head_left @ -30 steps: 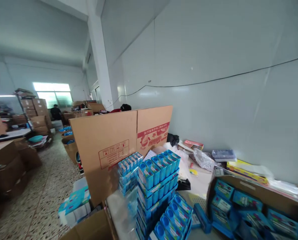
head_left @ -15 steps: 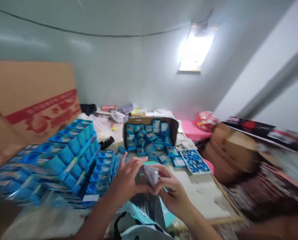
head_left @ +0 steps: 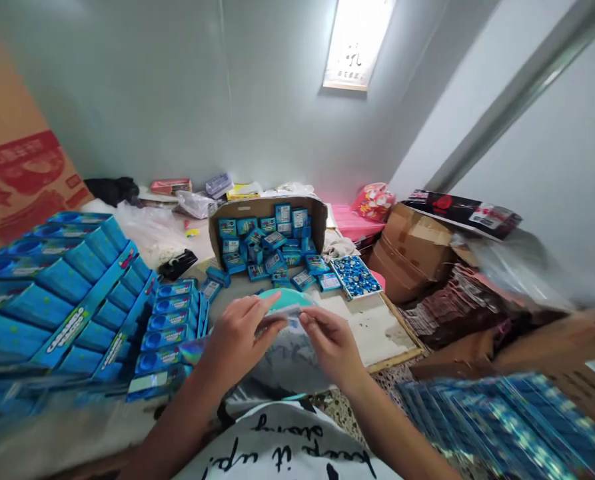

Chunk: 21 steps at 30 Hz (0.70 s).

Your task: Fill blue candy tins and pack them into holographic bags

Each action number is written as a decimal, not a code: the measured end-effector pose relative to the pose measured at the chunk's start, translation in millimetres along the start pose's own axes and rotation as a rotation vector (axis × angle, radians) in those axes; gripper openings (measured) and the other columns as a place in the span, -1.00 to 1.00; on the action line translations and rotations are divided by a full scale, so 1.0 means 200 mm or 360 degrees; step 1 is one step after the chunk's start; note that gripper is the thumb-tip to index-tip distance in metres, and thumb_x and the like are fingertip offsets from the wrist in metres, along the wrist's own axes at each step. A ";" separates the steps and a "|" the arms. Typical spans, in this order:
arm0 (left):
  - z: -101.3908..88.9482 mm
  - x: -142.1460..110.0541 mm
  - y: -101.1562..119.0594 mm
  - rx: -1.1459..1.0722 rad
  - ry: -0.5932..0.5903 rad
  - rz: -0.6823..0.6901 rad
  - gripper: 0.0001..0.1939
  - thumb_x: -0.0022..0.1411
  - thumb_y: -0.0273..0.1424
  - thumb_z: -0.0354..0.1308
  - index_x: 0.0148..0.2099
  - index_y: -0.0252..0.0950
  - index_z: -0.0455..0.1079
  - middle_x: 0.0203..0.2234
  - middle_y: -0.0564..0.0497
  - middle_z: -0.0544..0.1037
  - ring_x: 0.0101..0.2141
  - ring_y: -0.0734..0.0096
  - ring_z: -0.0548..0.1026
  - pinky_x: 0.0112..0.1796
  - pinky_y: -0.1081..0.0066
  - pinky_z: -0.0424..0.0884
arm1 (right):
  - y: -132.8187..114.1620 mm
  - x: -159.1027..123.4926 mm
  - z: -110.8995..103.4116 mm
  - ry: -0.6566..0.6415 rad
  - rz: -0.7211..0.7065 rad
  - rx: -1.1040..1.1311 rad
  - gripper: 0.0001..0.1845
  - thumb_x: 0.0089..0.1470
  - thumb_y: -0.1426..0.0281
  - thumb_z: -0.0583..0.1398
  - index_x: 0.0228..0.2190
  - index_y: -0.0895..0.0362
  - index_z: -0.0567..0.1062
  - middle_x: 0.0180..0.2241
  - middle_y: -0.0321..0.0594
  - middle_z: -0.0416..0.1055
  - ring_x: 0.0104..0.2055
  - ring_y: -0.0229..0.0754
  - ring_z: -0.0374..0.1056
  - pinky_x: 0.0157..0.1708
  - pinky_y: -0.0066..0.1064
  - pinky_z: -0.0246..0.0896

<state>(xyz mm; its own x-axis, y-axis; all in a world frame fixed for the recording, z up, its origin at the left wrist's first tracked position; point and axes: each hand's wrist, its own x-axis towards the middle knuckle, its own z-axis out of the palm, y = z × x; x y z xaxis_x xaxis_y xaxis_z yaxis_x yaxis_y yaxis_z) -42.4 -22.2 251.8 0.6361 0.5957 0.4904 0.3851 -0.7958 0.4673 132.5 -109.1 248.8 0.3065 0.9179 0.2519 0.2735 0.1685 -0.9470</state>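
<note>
My left hand [head_left: 240,333] and my right hand [head_left: 334,340] meet over my lap, fingers pinched on a thin, silvery plastic bag [head_left: 291,311]. It lies nearly flat between them; whether anything is inside cannot be made out. Just behind and under it shows a turquoise round thing [head_left: 287,297], partly covered by the hands. Below the fingers hangs shiny grey plastic [head_left: 290,367]. Beyond the hands, several small blue printed boxes [head_left: 274,260] fill an opened carton [head_left: 320,210] and spill out in front. To their right sits a white tray of blue-and-silver pieces [head_left: 356,277].
On the left rise stacked blue display boxes [head_left: 77,300] and a big brown carton [head_left: 17,147]. A row of blue boxes [head_left: 164,327] stands by my left forearm. Brown cartons [head_left: 410,250] and blue packaging [head_left: 497,420] lie on the right.
The view has tilted down and turned right, bringing my printed shirt and the blue packaging on the right into sight. The bag, earlier raised and peaked, is now lower and flatter between both hands.
</note>
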 end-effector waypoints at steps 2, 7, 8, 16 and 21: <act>0.04 0.01 0.07 0.0043 0.0104 -0.0091 -0.61 0.37 -0.31 0.11 0.20 -0.24 0.36 -0.24 -0.06 0.54 -0.15 0.26 0.48 -0.11 0.28 0.41 | 0.02 0.03 -0.04 -0.0074 -0.0018 0.0061 -0.77 0.22 0.25 0.19 -0.32 0.06 0.62 -0.45 -0.26 0.51 -0.43 -0.20 0.34 -0.43 -0.40 0.26; 0.15 0.00 0.21 0.0164 0.0349 -0.0285 -0.70 0.34 -0.38 0.15 0.11 -0.22 0.44 -0.20 -0.06 0.56 -0.15 0.30 0.49 -0.10 0.29 0.41 | 0.07 0.10 -0.14 -0.0271 0.0005 0.0117 -0.76 0.22 0.24 0.19 -0.30 0.05 0.64 -0.51 -0.30 0.45 -0.49 -0.22 0.26 -0.50 -0.42 0.18; 0.18 0.00 0.23 0.0205 0.0397 -0.0296 -0.69 0.33 -0.39 0.17 0.10 -0.21 0.45 -0.19 -0.05 0.57 -0.15 0.30 0.50 -0.10 0.29 0.42 | 0.09 0.11 -0.16 -0.0301 0.0016 0.0130 -0.76 0.22 0.23 0.19 -0.30 0.05 0.64 -0.50 -0.29 0.45 -0.49 -0.23 0.26 -0.50 -0.42 0.18; 0.24 -0.07 0.30 0.0256 0.0537 -0.0475 -0.68 0.27 -0.34 0.24 0.07 -0.18 0.43 -0.12 -0.04 0.59 -0.08 0.29 0.53 -0.01 0.30 0.42 | 0.14 0.09 -0.18 -0.0381 0.0007 0.0202 -0.77 0.23 0.26 0.18 -0.37 0.07 0.58 -0.48 -0.27 0.45 -0.45 -0.20 0.31 -0.45 -0.40 0.25; 0.11 -0.13 0.26 0.0214 0.0603 -0.0635 -0.62 0.16 -0.23 0.34 0.00 -0.20 0.42 -0.10 -0.05 0.52 -0.04 0.24 0.49 0.01 0.22 0.44 | 0.11 0.01 -0.18 -0.0178 -0.0421 0.0066 -0.80 0.27 0.39 0.13 -0.35 0.06 0.53 -0.45 -0.25 0.45 -0.40 -0.17 0.36 -0.40 -0.34 0.30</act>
<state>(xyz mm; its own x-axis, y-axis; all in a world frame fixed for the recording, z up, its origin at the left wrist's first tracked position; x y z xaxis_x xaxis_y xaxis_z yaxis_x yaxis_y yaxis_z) -23.1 -81.4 247.6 0.1488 0.8308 0.5364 0.6439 -0.4931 0.5851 172.4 -116.3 236.6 0.1267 0.8736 0.4698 0.2921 0.4197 -0.8594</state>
